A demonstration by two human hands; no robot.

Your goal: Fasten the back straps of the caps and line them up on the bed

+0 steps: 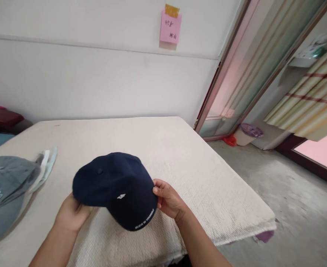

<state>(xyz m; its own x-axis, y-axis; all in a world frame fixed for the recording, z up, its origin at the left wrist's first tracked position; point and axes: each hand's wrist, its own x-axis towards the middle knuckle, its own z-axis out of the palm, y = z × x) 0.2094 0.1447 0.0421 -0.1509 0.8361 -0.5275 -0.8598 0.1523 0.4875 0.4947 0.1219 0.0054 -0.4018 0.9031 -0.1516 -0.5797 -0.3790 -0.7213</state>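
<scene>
A navy blue baseball cap [116,178] is held up in front of me, tilted, its brim toward the lower right. White lettering runs along the brim's edge, and a small white mark sits on the crown's front. My left hand [73,213] grips the crown's lower left side, its fingers partly hidden under the cap. The thumb and fingers of my right hand [166,196] pinch the brim's right edge. To the left lies a grey-blue cap [5,193] with light lettering, stacked over paler caps [47,167].
The caps lie over a cream textured cover [216,189] on a bed-like surface against a white wall [96,81]. A pink note [170,27] is taped there. Dark red and blue items [2,118] sit at the far left. On the right floor stands a bin [247,135] by glass sliding doors.
</scene>
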